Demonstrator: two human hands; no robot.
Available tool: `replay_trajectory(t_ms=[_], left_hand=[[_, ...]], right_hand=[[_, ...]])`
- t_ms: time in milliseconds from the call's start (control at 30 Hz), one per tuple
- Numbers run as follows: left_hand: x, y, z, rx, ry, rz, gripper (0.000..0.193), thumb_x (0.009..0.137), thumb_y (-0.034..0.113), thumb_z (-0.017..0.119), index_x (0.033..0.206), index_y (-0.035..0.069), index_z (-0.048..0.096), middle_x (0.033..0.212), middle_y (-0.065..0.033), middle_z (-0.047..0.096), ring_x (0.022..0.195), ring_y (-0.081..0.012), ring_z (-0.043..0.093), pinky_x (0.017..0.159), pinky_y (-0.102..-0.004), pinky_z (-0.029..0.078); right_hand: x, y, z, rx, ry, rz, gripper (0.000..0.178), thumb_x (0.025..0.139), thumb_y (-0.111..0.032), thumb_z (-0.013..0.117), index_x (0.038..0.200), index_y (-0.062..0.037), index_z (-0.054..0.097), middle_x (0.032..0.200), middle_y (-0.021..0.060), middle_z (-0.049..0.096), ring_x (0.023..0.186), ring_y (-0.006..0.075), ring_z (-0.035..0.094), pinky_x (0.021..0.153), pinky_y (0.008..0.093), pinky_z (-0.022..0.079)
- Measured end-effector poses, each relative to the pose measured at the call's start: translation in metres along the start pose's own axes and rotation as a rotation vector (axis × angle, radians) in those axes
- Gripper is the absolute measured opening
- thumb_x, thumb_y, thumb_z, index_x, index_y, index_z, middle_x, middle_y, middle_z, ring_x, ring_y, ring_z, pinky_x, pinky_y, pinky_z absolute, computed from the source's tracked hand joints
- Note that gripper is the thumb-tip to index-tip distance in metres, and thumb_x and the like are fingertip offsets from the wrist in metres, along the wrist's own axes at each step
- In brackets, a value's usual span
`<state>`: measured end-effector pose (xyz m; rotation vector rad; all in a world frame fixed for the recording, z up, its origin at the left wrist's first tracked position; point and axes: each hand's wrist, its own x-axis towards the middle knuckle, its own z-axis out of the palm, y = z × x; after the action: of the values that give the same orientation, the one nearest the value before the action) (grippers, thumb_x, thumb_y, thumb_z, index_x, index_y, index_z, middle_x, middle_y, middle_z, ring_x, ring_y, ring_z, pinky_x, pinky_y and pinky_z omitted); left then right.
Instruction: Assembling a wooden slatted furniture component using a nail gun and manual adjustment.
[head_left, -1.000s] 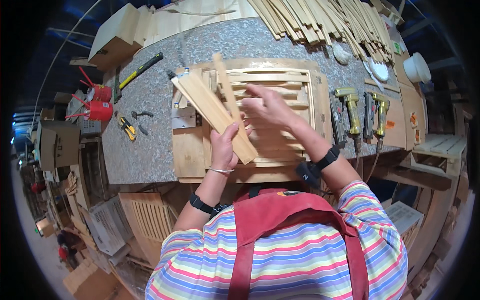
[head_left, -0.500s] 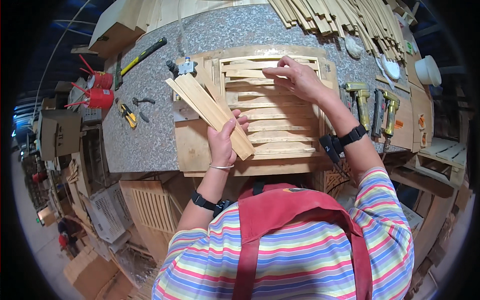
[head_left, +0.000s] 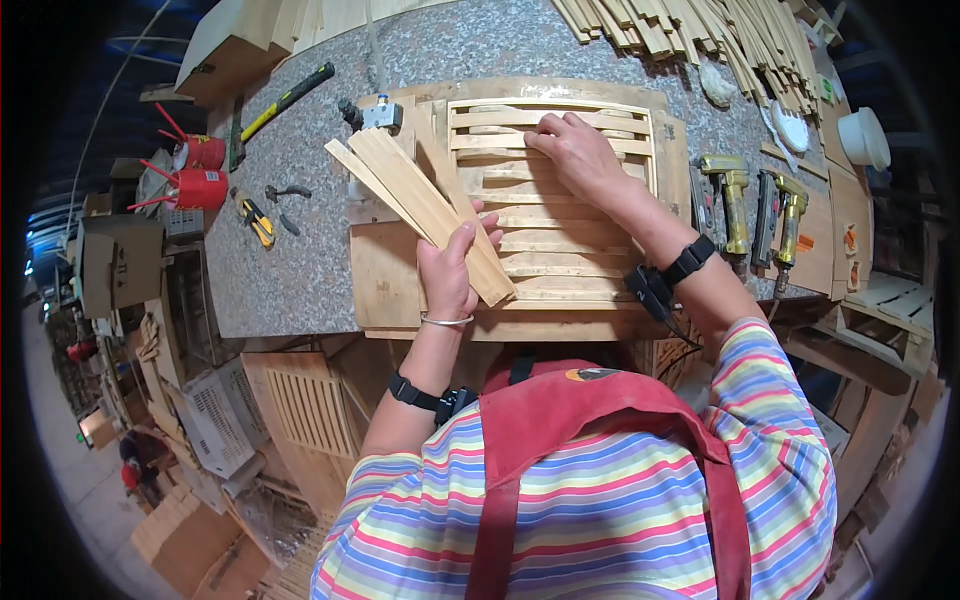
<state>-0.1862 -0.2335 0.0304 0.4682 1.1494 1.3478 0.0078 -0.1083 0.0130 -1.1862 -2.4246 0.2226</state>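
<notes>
My left hand is wrapped round a fanned bundle of thin wooden slats, held tilted over the left side of a slatted wooden frame. Several slats run across this frame, one below another, with gaps between them. At its upper part my right hand has bent fingers closed on a wooden slat lying crosswise. The thumb of that hand is mostly hidden. Beneath the frame is a wooden board on the speckled bench.
Two nail guns lie to the right. On the left are a hammer, yellow-handled pliers, dark pincers and red cans. A slat pile fills the far right, near a white tub.
My right hand's fingers have curled down onto the slat, after being more spread above it. My left hand still holds the bundle, and the view has shifted slightly.
</notes>
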Motion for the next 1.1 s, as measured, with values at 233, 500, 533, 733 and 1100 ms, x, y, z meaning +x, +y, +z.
replay_trajectory(t_ms=[233,500,533,733,1100], left_hand=[[-0.022,0.005,0.023,0.038,-0.077,-0.047,0.025,0.090,0.003,0.053,0.112,-0.008,0.054,0.107,-0.0149,0.061,0.092,-0.0239,0.065,0.077,-0.0389,0.059],[-0.012,-0.004,-0.012,0.032,0.028,-0.061,0.033,0.090,0.002,0.052,0.121,-0.009,0.044,0.107,-0.0182,0.061,0.089,-0.0268,0.066,0.076,-0.0372,0.059],[-0.013,-0.003,-0.009,0.023,0.023,-0.035,0.035,0.090,0.001,0.051,0.122,-0.010,0.042,0.110,-0.0195,0.060,0.091,-0.0283,0.066,0.077,-0.0373,0.059],[-0.010,-0.002,-0.008,0.026,0.011,-0.024,0.034,0.089,-0.002,0.049,0.122,-0.011,0.043,0.114,-0.0208,0.059,0.095,-0.0298,0.065,0.078,-0.0378,0.059],[-0.013,0.004,0.013,0.035,-0.075,-0.009,0.037,0.088,-0.003,0.049,0.124,-0.010,0.045,0.114,-0.0186,0.059,0.095,-0.0273,0.065,0.078,-0.0369,0.058]], right_hand=[[-0.019,-0.068,-0.024,1.328,-0.134,0.428,0.028,0.089,-0.007,0.058,0.115,0.0014,0.061,0.091,0.0042,0.065,0.082,0.0100,0.060,0.076,0.0273,0.051],[-0.012,-0.011,-0.039,0.300,-0.209,0.169,0.029,0.091,-0.021,0.057,0.119,-0.0287,0.062,0.091,0.0079,0.057,0.081,0.0258,0.060,0.071,0.0378,0.050],[-0.010,-0.008,-0.035,0.282,-0.233,0.107,0.027,0.091,-0.021,0.058,0.116,-0.0289,0.064,0.091,0.0072,0.057,0.082,0.0256,0.061,0.070,0.0379,0.050],[-0.008,-0.010,-0.010,0.211,-0.130,0.016,0.021,0.081,-0.013,0.065,0.102,-0.0175,0.068,0.089,0.0039,0.059,0.081,0.0227,0.061,0.069,0.0356,0.049],[-0.015,-0.033,-0.008,0.242,0.076,0.096,0.017,0.083,-0.016,0.060,0.096,-0.0083,0.067,0.089,0.0055,0.064,0.084,0.0214,0.062,0.072,0.0346,0.049]])
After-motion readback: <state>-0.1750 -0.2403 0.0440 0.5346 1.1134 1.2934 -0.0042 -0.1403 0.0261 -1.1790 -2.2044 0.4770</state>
